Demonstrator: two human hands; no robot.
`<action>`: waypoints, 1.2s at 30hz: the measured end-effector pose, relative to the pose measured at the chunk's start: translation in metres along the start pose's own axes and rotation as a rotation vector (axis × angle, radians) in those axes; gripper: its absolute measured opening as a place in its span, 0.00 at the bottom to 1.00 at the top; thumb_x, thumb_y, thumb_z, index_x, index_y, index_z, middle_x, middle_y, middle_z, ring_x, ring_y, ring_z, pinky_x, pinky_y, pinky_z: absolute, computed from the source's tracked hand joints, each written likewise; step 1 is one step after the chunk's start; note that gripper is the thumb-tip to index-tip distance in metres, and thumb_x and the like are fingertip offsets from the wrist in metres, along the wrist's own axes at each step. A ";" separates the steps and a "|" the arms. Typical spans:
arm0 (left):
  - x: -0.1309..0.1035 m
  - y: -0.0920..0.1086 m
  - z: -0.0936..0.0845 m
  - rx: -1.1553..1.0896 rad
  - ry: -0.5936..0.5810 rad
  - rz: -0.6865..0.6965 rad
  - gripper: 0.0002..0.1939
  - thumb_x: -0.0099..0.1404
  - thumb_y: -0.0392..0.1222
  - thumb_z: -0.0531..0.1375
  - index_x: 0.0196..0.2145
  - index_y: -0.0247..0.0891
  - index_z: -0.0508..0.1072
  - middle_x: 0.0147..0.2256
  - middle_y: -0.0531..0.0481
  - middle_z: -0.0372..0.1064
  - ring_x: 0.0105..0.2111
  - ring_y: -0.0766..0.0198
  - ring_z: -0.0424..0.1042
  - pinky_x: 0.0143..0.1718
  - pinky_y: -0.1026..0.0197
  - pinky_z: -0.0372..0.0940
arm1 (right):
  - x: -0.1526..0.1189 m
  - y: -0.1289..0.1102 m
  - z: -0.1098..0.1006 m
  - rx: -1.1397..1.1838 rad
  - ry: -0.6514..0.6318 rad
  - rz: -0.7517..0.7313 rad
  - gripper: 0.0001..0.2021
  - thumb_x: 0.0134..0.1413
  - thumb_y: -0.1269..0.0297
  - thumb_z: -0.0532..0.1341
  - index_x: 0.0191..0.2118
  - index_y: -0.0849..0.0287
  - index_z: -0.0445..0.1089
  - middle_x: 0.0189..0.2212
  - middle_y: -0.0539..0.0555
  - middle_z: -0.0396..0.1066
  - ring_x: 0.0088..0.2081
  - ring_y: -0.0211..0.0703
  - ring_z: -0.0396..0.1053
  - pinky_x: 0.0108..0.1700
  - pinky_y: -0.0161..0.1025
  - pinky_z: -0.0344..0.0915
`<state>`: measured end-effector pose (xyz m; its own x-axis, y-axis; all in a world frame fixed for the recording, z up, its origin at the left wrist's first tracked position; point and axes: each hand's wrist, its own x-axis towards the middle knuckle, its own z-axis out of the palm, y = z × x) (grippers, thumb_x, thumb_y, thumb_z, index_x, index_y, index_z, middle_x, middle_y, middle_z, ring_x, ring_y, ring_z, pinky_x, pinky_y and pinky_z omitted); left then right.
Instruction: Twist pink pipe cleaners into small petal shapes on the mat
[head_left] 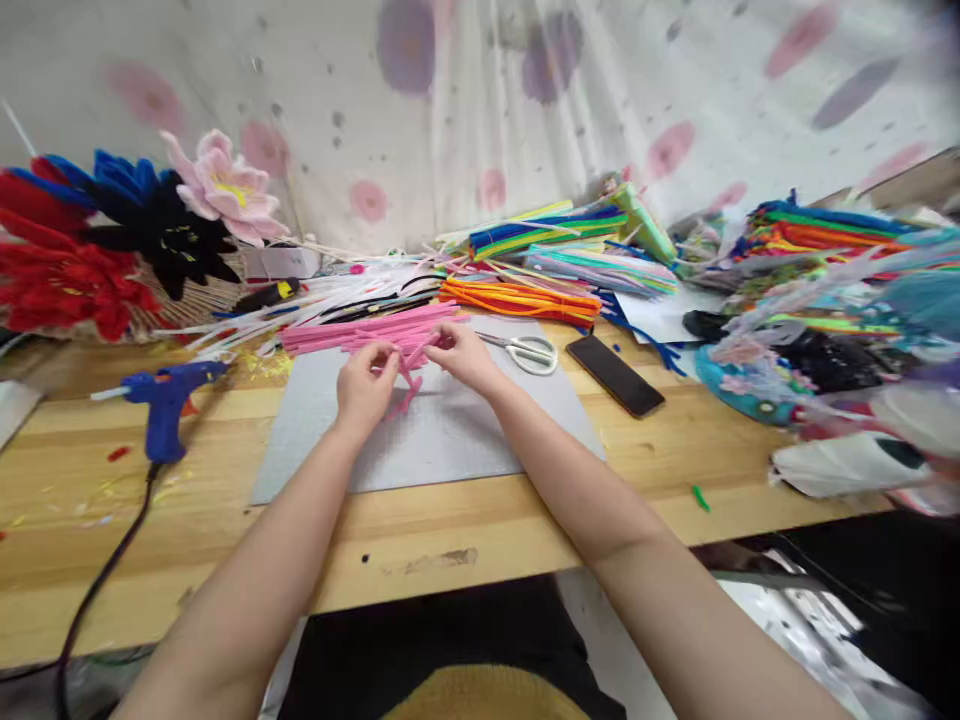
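Observation:
Both hands meet above a grey mat [450, 440] on the wooden table. My left hand [365, 385] pinches one part of a bent pink pipe cleaner [409, 385]. From the other side, the fingertips of my right hand [465, 355] are closed on the same pipe cleaner. Its lower end hangs folded between the hands, just over the mat. Just behind them lies a bundle of pink pipe cleaners [330, 334] along the mat's back edge. White-handled scissors [532, 353] rest on the mat to the right of my right hand.
At left lies a blue glue gun [166, 405] with its cord, below fuzzy flowers [225, 190]. A phone [615, 373] is right of the mat. Orange pipe cleaners [517, 298] and other coloured bundles line the back. A tissue roll [847, 463] sits at right.

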<state>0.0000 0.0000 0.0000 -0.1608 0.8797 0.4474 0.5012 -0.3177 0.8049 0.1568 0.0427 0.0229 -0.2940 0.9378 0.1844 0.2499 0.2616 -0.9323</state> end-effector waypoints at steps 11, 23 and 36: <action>0.013 0.005 0.016 -0.340 0.022 -0.197 0.07 0.54 0.43 0.59 0.30 0.37 0.72 0.25 0.52 0.69 0.25 0.67 0.69 0.29 0.63 0.66 | -0.008 -0.005 0.014 -0.217 0.173 -0.156 0.02 0.50 0.67 0.55 0.32 0.58 0.62 0.25 0.47 0.67 0.26 0.33 0.63 0.32 0.32 0.58; 0.068 0.061 0.016 -0.693 0.225 -0.506 0.05 0.49 0.37 0.61 0.24 0.35 0.68 0.21 0.55 0.66 0.20 0.71 0.66 0.22 0.68 0.63 | 0.009 -0.040 -0.031 -0.701 -0.124 -0.245 0.09 0.53 0.70 0.54 0.37 0.62 0.71 0.35 0.56 0.73 0.34 0.39 0.65 0.36 0.34 0.54; 0.055 0.043 0.024 -0.802 0.335 -0.587 0.03 0.58 0.34 0.58 0.29 0.38 0.65 0.27 0.54 0.70 0.24 0.70 0.71 0.31 0.65 0.67 | -0.002 -0.011 -0.032 0.064 -0.369 0.118 0.15 0.55 0.54 0.55 0.32 0.63 0.67 0.17 0.44 0.58 0.20 0.30 0.52 0.25 0.31 0.49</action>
<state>0.0329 0.0427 0.0501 -0.4850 0.8675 -0.1101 -0.4224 -0.1222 0.8981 0.1846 0.0448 0.0433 -0.5818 0.8124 -0.0383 0.2470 0.1317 -0.9600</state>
